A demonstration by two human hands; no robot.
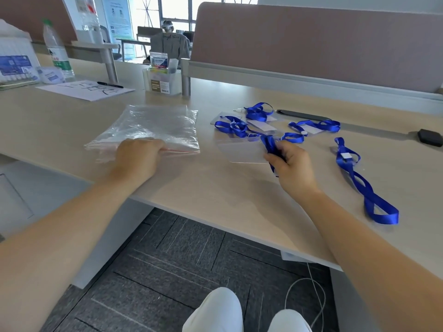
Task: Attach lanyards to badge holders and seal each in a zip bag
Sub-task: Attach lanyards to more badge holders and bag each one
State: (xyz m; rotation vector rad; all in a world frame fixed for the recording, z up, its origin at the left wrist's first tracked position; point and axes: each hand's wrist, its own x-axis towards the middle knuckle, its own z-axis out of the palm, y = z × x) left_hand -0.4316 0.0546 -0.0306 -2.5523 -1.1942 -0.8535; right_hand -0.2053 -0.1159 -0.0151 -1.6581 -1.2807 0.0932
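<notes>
Blue lanyard (271, 144) is limp; our right hand (293, 166) pinches it at the stiff badge holder (242, 150). Our left hand (136, 155) curls onto the slippery zip bags (153, 125); take one by its seal edge

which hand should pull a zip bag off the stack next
Left. The left hand already rests on the zip bag stack at its sealed edge, while the right hand grips a blue lanyard beside a badge holder.

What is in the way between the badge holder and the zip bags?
Nothing visible. The right hand holds the badge holder by its blue lanyard, and only bare desk lies between it and the zip bags under the left hand.
</notes>
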